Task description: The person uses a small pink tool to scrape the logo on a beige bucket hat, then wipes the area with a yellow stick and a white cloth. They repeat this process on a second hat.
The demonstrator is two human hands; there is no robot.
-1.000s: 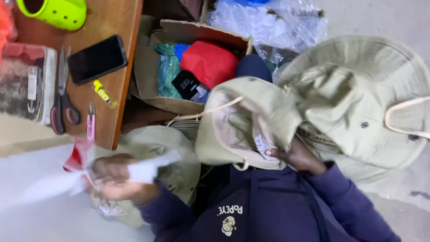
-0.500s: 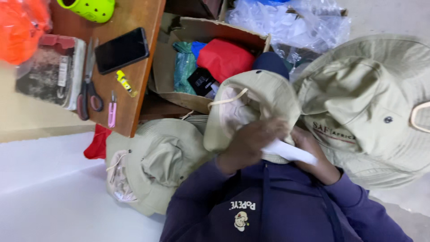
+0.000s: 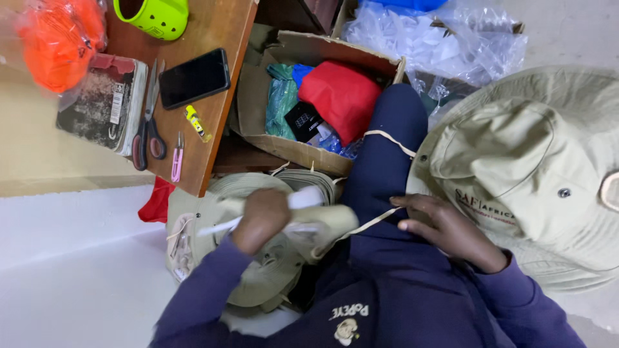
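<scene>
At the far left an orange bundle [image 3: 61, 42] in clear wrap is cut off by the frame edge, and the green cup [image 3: 155, 14] above the wooden table [image 3: 213, 26] is cropped too. On that table lie a book [image 3: 103, 103], scissors [image 3: 148, 122], a dark phone [image 3: 193, 78] and a small yellow marker [image 3: 196, 124], all up and left of the left hand [image 3: 261, 216]. That hand is clenched around a rolled khaki hat [image 3: 316, 222] with white paper [image 3: 306, 198] tucked in it; how the fingers sit underneath is hidden. Below it lies a pile of hats [image 3: 258, 283], on a pale floor [image 3: 71, 258]. Above the hands, a cardboard box [image 3: 309, 55] holds red cloth [image 3: 342, 93]. The right hand [image 3: 445, 229] rests loosely on the dark blue trouser leg [image 3: 387, 154], fingers bent over a thin cord [image 3: 374, 222] running to the rolled hat; whether it pinches the cord is unclear. Just right of it lies a wide hat [image 3: 535, 167], partly cut off, with crumpled plastic [image 3: 438, 38] beyond.
</scene>
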